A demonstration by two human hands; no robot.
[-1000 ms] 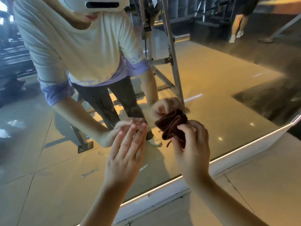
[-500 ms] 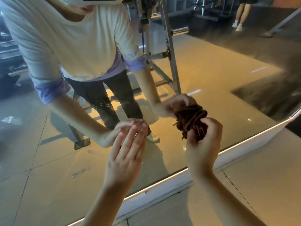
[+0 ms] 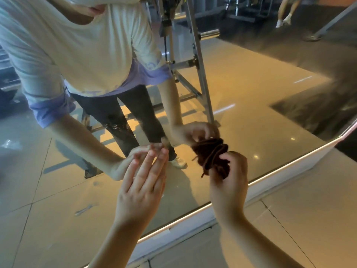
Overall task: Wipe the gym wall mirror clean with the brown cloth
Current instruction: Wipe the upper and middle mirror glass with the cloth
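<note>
The wiping step is judged to be in hand on the lower part of the mirror (image 3: pixel 251 128), which fills most of the frame. The brown cloth (image 3: pixel 211 158) is found right of centre, bunched into a tight wad and held against the glass, where it meets its own reflection. It is gripped by the right hand (image 3: pixel 229 182), whose fingers are curled round its lower half. The left hand (image 3: pixel 142 192) is placed at the centre of the frame with its fingers (image 3: pixel 152 171) straight and close together; nothing is held, and the tips are set against the glass.

Dull smears (image 3: pixel 84 209) are seen on the glass at lower left, so that part is judged not yet cleaned. For the next move, firm and even pressure is called for, and the wad would be better opened out to offer a broader face.

The cloth is a soft, dark fabric, folded in ridges, with loose threads hanging from it. The mirror is hard, flat and glossy. It is bounded below by a pale strip (image 3: pixel 193 223) with a bright line, next to smooth, light floor tiles (image 3: pixel 309 209).
</note>
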